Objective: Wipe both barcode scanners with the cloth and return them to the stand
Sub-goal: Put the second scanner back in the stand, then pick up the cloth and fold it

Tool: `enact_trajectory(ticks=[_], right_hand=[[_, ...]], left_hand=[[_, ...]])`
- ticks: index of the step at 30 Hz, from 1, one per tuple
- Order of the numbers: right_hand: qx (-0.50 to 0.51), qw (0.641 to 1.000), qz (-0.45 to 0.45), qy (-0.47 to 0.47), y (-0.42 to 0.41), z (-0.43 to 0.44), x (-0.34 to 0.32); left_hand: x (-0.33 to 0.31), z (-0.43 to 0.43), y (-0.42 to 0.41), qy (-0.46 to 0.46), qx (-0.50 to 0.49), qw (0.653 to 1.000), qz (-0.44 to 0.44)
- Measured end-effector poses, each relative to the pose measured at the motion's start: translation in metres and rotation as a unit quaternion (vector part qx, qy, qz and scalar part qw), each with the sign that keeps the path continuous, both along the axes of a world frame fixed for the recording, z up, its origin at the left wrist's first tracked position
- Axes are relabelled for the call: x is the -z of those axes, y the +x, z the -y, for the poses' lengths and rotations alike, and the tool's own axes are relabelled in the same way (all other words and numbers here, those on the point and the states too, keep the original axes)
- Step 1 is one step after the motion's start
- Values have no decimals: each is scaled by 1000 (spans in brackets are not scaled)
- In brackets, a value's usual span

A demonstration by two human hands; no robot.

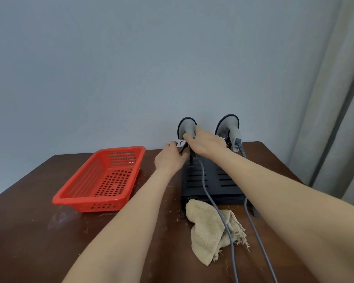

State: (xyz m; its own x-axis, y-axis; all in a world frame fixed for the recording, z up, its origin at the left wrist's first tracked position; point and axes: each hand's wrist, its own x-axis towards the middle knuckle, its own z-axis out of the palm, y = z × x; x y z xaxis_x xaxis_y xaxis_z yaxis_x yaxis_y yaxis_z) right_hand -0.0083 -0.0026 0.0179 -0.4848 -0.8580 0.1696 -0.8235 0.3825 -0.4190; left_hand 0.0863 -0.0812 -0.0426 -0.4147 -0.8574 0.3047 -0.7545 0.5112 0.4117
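Two grey barcode scanners stand in a black stand (194, 178) at the table's far side. My right hand (206, 146) is wrapped around the handle of the left scanner (186, 126), which sits in its holder. My left hand (169, 158) grips the wire holder of the stand just left of that scanner. The right scanner (228, 124) rests untouched in its holder. A beige cloth (208, 227) lies crumpled on the table in front of the stand, under the grey cable (207, 190) of the left scanner.
A red perforated plastic basket (102, 178) sits to the left of the stand. A second grey cable (258, 237) runs from the right scanner to the near edge. The brown table ends at a grey wall; a curtain hangs at the right.
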Motion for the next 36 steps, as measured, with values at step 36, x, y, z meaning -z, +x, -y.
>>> enact_trajectory(ticks=[36], right_hand=[[-138, 952, 193, 194, 17, -131, 42]], left_hand=[[8, -126, 46, 344, 42, 937, 47]])
